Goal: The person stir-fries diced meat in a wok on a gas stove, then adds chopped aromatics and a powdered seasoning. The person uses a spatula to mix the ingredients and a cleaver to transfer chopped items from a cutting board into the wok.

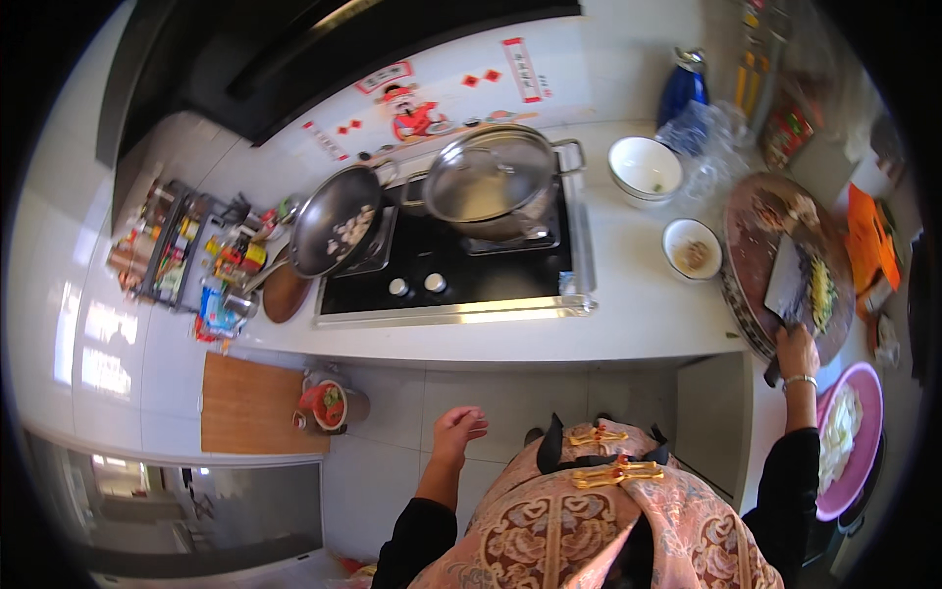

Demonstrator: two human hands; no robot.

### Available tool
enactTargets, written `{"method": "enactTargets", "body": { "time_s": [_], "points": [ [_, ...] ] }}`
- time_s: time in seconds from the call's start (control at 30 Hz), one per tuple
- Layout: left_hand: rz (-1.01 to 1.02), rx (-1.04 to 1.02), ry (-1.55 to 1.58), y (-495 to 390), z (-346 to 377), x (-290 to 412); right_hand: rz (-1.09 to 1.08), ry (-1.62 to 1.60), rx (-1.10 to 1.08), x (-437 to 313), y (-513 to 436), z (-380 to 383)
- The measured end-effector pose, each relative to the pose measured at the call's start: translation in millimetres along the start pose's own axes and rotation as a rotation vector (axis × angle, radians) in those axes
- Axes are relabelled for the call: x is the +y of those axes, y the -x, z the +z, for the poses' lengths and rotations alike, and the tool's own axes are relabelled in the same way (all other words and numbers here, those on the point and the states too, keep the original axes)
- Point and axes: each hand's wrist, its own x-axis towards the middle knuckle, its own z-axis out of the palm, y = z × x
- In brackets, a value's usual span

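Note:
My right hand [797,355] grips the handle of a cleaver [787,278], whose broad blade lies over a round chopping board [751,243]. Chopped green and pale yellow pieces [821,294] lie in a strip beside the blade. Farther up the board are a dark brown heap [769,210] and some pale pieces [804,209]. My left hand [461,430] hangs in the air in front of my patterned apron, its fingers loosely curled; whether it holds anything small is unclear. A wok [337,221] with pale pieces in it sits on the left burner of the black hob [471,283].
A lidded pot [491,177] stands on the right burner. Two white bowls [645,168] [692,250] stand left of the board. A pink basin [876,442] of pale sliced vegetable is at the right. Seasonings fill a rack [173,247]; a bin [340,408] stands below.

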Motion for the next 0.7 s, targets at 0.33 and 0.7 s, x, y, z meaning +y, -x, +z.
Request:
{"method": "enactTargets", "body": {
  "time_s": [0.33, 0.7],
  "points": [
    [-0.204, 0.052, -0.023, -21.2, -94.5, -63.6, -0.174, 0.011, 0.275, -53.0, 88.8, 10.6],
    [-0.516, 0.364, -0.114, 13.7, -252.3, -203.0, -0.41, -0.442, -0.349, -189.0, 284.9, 122.4]
  ]
}}
